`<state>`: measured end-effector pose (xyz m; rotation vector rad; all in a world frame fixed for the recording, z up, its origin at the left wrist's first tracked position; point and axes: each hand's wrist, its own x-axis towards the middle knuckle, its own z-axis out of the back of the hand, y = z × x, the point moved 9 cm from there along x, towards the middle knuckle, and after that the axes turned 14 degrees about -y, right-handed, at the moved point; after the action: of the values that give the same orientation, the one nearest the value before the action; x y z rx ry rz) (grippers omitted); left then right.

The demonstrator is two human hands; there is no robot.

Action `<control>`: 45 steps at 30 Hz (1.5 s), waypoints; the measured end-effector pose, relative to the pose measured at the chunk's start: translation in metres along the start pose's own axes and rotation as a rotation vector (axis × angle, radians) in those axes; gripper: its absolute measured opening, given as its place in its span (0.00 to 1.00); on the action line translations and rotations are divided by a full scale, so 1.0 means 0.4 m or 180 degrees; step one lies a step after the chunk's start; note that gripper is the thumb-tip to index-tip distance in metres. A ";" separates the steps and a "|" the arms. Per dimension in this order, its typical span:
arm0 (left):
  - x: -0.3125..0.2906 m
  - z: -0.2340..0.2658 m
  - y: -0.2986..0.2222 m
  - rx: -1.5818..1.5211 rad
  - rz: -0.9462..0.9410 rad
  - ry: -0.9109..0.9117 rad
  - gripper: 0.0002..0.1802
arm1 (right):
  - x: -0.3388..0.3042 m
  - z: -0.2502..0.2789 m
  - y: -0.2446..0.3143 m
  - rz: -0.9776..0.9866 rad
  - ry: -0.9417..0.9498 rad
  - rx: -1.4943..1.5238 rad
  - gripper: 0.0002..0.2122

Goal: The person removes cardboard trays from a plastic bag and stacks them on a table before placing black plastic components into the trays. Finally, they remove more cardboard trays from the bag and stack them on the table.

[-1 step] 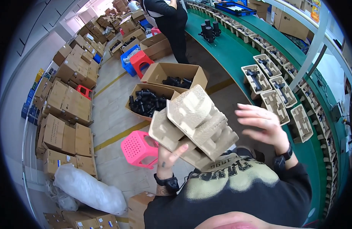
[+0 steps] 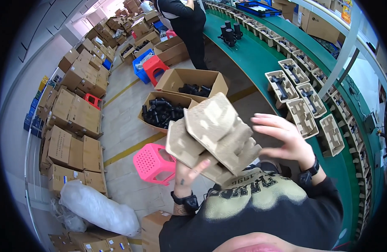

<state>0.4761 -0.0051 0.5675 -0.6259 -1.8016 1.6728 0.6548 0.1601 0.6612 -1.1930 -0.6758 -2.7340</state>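
My left hand (image 2: 189, 171) grips a small stack of molded pulp trays (image 2: 216, 124) in front of my chest, its thumb lying over their lower edge. The trays are fanned out and tilted, undersides partly showing. Just right of the stack, my right hand (image 2: 281, 136) has its fingers spread and holds nothing. Whether its fingertips touch the upper tray, I cannot tell. On the green bench to the right stand more pulp trays; one tray (image 2: 302, 119) looks bare, and another holds a black cylindrical part (image 2: 280, 87).
Two cardboard boxes with black parts (image 2: 162, 112) stand on the floor ahead, beside a pink stool (image 2: 153, 164). Several upright black parts (image 2: 230, 35) are on the green bench (image 2: 254, 63). A person in dark clothes (image 2: 189, 29) stands farther off. Stacked cartons (image 2: 71, 113) line the left.
My right hand has moved left, closer to the tray stack. The stack and my left hand have shifted slightly to the right.
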 end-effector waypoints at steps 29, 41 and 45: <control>0.090 -0.649 -0.124 0.0846 -0.1026 0.1951 0.29 | -0.215 0.319 -0.113 -0.0422 0.0468 -0.1815 0.17; -0.064 -0.105 -0.241 0.1659 -0.0989 0.0409 0.45 | 0.105 0.046 0.050 0.1545 0.0219 -0.0936 0.08; -0.115 -0.062 -0.300 0.0777 -0.0680 -0.0012 0.30 | 0.109 0.029 0.090 0.1760 0.0113 -0.0750 0.09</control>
<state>0.5330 -0.0310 0.6825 -0.3129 -1.5725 1.7104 0.6415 0.1371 0.7123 -1.1527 -0.0012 -2.3905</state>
